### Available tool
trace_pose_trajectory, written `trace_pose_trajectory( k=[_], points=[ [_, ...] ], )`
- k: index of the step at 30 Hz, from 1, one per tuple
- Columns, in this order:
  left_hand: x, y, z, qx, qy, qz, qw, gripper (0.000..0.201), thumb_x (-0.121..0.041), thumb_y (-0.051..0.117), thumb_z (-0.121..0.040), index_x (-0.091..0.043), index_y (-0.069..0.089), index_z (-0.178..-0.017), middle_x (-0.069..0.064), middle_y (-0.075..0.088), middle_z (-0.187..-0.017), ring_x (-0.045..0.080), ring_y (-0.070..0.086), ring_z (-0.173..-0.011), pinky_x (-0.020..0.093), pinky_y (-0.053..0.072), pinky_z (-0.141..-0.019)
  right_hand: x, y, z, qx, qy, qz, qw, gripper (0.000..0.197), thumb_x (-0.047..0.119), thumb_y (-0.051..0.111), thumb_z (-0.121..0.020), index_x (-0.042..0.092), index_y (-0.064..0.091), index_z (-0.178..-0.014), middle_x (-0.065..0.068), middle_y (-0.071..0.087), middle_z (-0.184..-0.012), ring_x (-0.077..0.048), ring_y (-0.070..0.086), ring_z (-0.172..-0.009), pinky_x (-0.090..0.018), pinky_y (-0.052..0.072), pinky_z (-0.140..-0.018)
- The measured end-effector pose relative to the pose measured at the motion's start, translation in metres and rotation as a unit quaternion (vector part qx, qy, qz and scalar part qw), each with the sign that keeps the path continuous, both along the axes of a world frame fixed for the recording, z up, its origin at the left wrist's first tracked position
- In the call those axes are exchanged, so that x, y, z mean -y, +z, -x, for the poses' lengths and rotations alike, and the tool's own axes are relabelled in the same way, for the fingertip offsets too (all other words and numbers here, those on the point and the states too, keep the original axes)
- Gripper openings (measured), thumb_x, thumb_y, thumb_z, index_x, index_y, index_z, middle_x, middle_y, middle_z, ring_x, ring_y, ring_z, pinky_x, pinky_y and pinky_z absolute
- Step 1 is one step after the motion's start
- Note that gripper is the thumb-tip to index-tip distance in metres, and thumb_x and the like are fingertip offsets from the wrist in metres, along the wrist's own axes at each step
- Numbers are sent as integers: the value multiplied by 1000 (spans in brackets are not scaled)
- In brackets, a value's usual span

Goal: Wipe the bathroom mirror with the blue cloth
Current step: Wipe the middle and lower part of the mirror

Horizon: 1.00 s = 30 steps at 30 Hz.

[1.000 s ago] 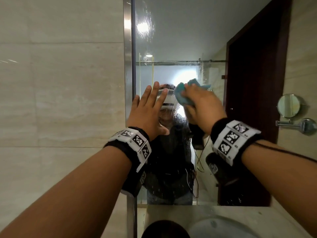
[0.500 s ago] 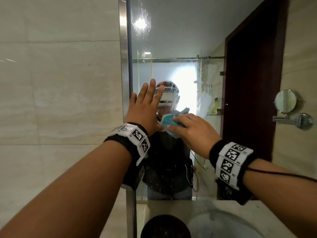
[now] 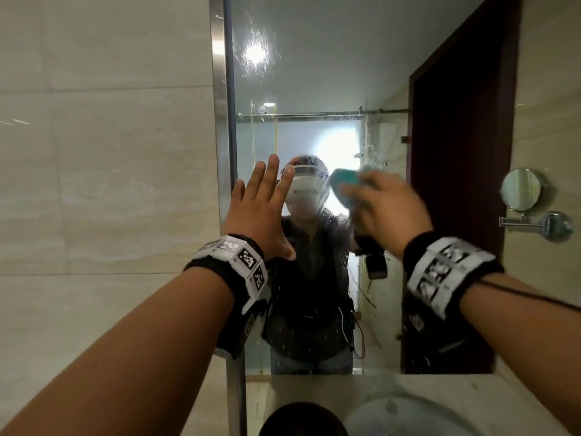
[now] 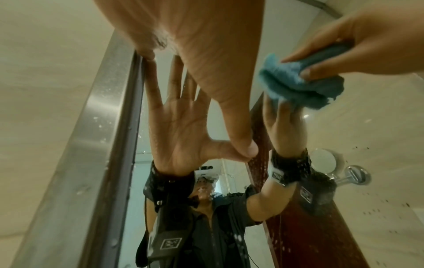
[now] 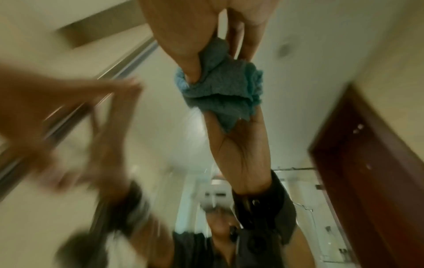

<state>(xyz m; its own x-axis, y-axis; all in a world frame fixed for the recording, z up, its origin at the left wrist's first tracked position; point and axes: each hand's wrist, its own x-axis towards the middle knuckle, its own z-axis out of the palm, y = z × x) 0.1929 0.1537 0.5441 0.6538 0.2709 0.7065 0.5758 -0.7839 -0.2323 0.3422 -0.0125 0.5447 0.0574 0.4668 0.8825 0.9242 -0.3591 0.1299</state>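
The bathroom mirror (image 3: 314, 73) fills the wall ahead, with water droplets on its glass. My left hand (image 3: 261, 209) lies flat against the mirror near its steel left frame (image 3: 218, 121), fingers straight and spread. My right hand (image 3: 386, 209) grips the bunched blue cloth (image 3: 344, 184) and presses it on the glass at head height, to the right of the left hand. From the left wrist view, the blue cloth (image 4: 296, 85) shows pinched under the right hand's fingers. The right wrist view is blurred, with the blue cloth (image 5: 224, 87) against the glass.
A beige tiled wall (image 3: 110, 184) runs left of the frame. A round shaving mirror (image 3: 520, 188) on a chrome arm sticks out at the right. Below lies the counter with a white basin (image 3: 408, 416). A dark red door (image 3: 456, 184) is reflected.
My right hand with the cloth went down and left over the glass, then back up and to the right. The left hand stayed flat on the mirror.
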Motion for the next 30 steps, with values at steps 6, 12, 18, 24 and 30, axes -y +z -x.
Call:
trace_pose_trajectory(
  k=[6,12,18,24,30],
  points=[
    [2,0,0,1,6,4,1000,149,-66,79,-49,-25,-29,-143,3,-34,-151,24,-23,-141,50,-1,-116,-2,-48,13,42,6,47,998,49,11,78,-71,22,65,-117,-14,59,-119,-37,57,-103,-49,55,-77],
    [-2,-1,-2,7,4,0,1000,148,-67,79,-48,-25,-27,-143,2,-33,-151,23,-23,-142,50,-1,-117,29,3,-31,-113,10,-180,977,35,16,61,-87,18,63,-122,-10,51,-127,-33,50,-114,-32,35,-100],
    [2,-1,1,-2,9,1,1000,147,-65,79,-50,-24,-27,-143,3,-34,-151,24,-24,-141,49,-2,-116,1,-79,16,55,-5,51,997,48,10,83,-63,22,70,-108,-12,64,-105,-37,60,-86,-44,55,-63],
    [5,-15,7,23,-43,27,998,134,-54,79,-61,-19,-18,-147,8,-27,-153,26,-16,-143,43,0,-117,-17,-18,20,-77,-28,-90,993,40,14,59,-88,26,58,-126,-8,50,-122,-34,43,-107,-45,48,-86],
    [-6,-72,29,-48,-85,44,994,129,-40,82,-65,-11,-11,-149,9,-23,-155,24,-14,-144,38,6,-119,-25,-89,48,142,-6,151,978,62,10,87,-49,23,70,-107,-10,63,-102,-43,59,-86,-47,53,-59]
  ],
)
